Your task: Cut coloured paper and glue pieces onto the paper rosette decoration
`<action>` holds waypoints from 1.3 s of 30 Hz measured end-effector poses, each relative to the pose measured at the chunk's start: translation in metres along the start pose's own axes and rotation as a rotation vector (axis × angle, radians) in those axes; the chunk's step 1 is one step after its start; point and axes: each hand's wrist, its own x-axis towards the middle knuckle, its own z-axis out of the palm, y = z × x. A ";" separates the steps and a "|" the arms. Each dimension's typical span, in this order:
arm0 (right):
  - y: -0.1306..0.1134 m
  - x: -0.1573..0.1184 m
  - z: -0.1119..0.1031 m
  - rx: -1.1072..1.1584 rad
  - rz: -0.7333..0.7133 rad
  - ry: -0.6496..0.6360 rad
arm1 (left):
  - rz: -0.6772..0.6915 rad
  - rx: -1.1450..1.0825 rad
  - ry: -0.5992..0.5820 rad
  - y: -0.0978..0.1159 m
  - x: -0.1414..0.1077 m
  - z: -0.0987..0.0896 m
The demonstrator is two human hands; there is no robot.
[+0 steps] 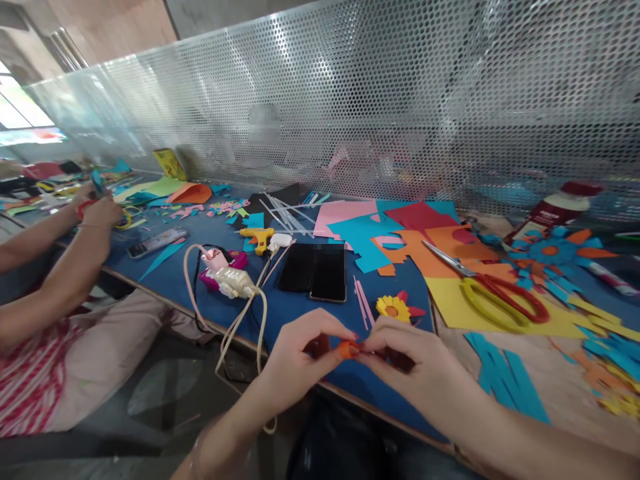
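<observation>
Here, pinched orange paper point(349, 349), blurred bottle label point(554, 209)

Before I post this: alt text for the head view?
A left hand and right hand hold a small curled orange strip at a blue table. Nearby lie a yellow flower, scissors and coloured paper; another person's hands are at far left.

- No text, number or sign can be read for certain.
- Bottle point(553, 215) with a dark red cap, at the right: its dark red label point(547, 212) bears pale lettering, too small and blurred to make out.
- Yellow box point(169, 164), at the back left: its markings are too indistinct to read.
- Marker point(611, 278), at the right edge: any print on its barrel is blurred.
</observation>
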 end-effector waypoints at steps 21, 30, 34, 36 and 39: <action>0.015 0.032 0.002 -0.065 0.187 -0.136 | -0.126 0.676 0.050 -0.008 0.021 -0.056; 0.027 0.079 0.012 0.006 0.134 -0.148 | -0.356 0.297 -0.019 -0.017 0.046 -0.046; 0.028 0.079 0.015 0.195 0.162 -0.148 | -0.420 0.152 0.048 -0.021 0.037 -0.031; 0.028 0.076 0.015 0.219 0.224 -0.140 | -0.422 0.135 0.043 -0.023 0.033 -0.029; 0.031 0.073 0.011 0.135 0.281 -0.184 | -0.379 0.235 -0.019 -0.022 0.037 -0.039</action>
